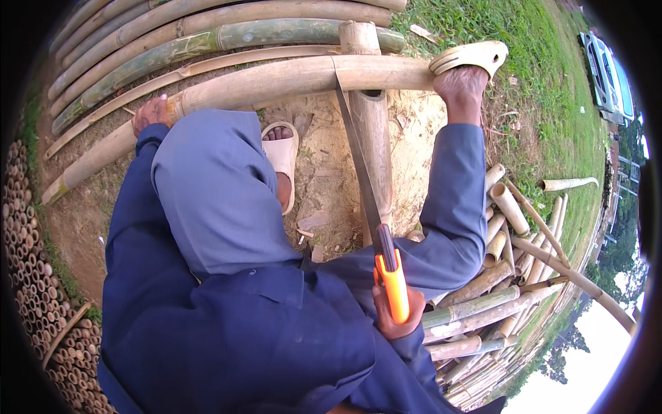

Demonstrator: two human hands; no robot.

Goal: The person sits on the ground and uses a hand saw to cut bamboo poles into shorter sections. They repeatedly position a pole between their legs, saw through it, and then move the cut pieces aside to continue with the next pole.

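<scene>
My right hand (402, 319) is closed round the orange handle of a hand saw (360, 162). The long blade reaches away from me, its far end at a thin dark line across a thick tan bamboo pole (265, 84). Far to the left, my left hand (149, 114) grips that pole from above, its fingers partly hidden. The pole lies across a bamboo support (373, 141), with a post top showing just behind it. My right foot, in a cream clog (476, 56), presses on the pole's right end. My left foot stands in another cream clog (284, 155).
Several long bamboo poles (276, 34) lie side by side at the back left. Cut bamboo pieces (483, 297) are heaped at right. A stack of bamboo tubes (34, 276) shows cut ends at far left. Beyond the grass (545, 90) stands a vehicle (607, 76).
</scene>
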